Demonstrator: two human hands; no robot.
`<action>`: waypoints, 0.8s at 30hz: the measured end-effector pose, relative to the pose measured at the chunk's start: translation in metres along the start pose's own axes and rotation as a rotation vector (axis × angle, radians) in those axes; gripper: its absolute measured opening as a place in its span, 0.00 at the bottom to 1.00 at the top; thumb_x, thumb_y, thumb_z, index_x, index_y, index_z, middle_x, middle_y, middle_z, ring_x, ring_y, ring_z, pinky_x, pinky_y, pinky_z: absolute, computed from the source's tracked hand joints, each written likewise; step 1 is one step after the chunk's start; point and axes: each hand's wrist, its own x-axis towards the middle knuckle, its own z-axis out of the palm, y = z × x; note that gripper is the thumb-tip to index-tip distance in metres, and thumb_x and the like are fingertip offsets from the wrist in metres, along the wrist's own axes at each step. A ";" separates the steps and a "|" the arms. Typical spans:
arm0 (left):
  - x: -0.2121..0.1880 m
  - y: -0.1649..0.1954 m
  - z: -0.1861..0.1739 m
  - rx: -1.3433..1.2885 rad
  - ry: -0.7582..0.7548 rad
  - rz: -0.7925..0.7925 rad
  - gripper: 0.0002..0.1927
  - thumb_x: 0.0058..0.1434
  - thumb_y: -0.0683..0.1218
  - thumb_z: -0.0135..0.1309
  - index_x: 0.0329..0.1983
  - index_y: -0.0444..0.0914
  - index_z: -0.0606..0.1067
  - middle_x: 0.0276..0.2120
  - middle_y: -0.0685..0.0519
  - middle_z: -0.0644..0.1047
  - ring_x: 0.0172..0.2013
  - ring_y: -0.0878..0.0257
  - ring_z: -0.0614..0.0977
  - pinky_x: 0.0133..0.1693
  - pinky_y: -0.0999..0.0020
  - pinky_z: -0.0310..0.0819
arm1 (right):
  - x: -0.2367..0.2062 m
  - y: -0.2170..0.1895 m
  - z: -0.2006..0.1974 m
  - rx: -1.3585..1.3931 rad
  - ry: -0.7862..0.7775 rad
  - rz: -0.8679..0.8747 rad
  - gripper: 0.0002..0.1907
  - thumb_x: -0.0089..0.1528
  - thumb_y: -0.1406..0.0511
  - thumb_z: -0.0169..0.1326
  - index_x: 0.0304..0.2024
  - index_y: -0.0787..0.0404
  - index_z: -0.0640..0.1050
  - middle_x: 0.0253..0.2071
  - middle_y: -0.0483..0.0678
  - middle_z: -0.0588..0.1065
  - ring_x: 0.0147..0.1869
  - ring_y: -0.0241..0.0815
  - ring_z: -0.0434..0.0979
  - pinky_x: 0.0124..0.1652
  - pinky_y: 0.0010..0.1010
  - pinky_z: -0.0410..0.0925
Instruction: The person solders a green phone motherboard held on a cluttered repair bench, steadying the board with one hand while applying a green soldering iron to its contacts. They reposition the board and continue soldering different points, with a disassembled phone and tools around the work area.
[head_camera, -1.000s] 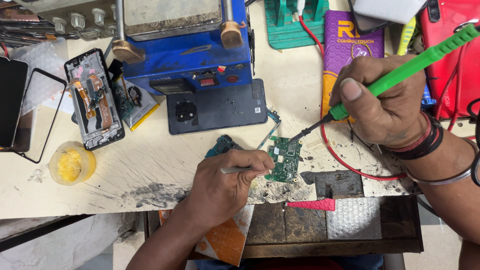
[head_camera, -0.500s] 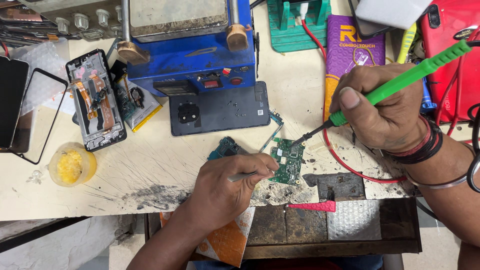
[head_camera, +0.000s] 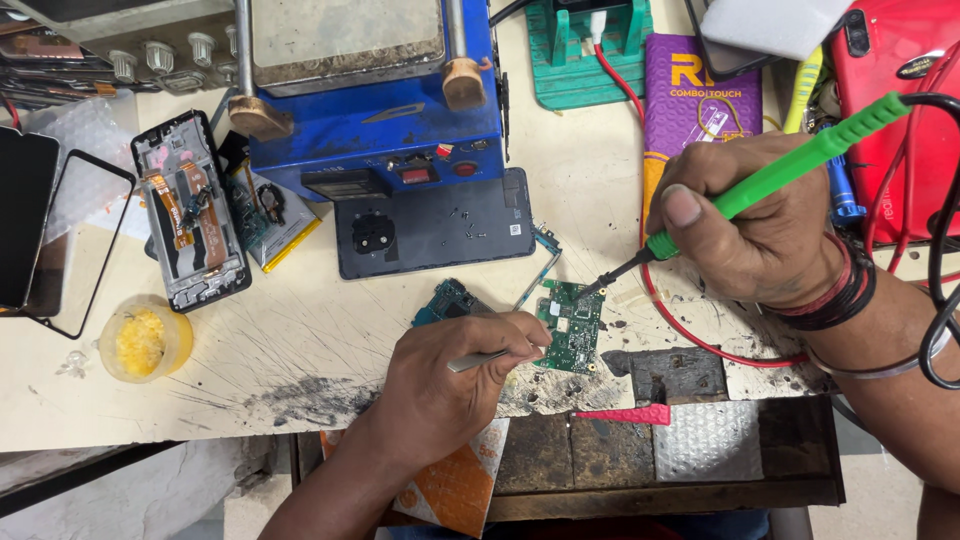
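- Green circuit board (head_camera: 573, 325) lies flat near the table's (head_camera: 300, 330) near edge, just beside the right end of a teal board piece (head_camera: 448, 300); nothing clamps it, so a sideways push from either tool could skid it.
- Right hand (head_camera: 752, 225) has its fingers clenched round the green soldering iron (head_camera: 760, 180), whose dark tip touches the board's far right corner; a slip would likely drag heat across neighbouring parts.
- Left hand (head_camera: 450, 375) pinches metal tweezers (head_camera: 490, 357), points at the board's left edge; what they grip, if anything, is too small to tell, and a loosened pinch could flick it away.
- Red cable (head_camera: 690, 325) loops just right of the board, near the hot tip, and might scorch.
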 end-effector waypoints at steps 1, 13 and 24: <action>0.000 -0.001 0.000 -0.010 -0.008 -0.016 0.15 0.67 0.37 0.59 0.49 0.41 0.64 0.41 0.50 0.83 0.44 0.60 0.89 0.41 0.67 0.89 | 0.000 0.000 0.000 -0.002 0.003 -0.002 0.20 0.73 0.66 0.48 0.25 0.63 0.71 0.24 0.46 0.74 0.21 0.31 0.73 0.24 0.22 0.66; -0.002 -0.001 0.001 -0.038 -0.020 -0.069 0.14 0.68 0.39 0.58 0.48 0.42 0.65 0.41 0.50 0.84 0.43 0.60 0.89 0.40 0.68 0.89 | 0.003 -0.001 0.000 -0.019 -0.002 -0.012 0.20 0.73 0.65 0.47 0.24 0.62 0.71 0.24 0.46 0.75 0.21 0.31 0.74 0.24 0.21 0.67; -0.001 -0.001 0.000 -0.043 -0.019 -0.056 0.15 0.68 0.38 0.58 0.49 0.42 0.64 0.41 0.50 0.83 0.44 0.59 0.89 0.41 0.67 0.90 | 0.001 -0.002 0.001 0.007 0.000 0.012 0.20 0.73 0.65 0.48 0.25 0.62 0.72 0.24 0.45 0.74 0.21 0.31 0.75 0.24 0.22 0.67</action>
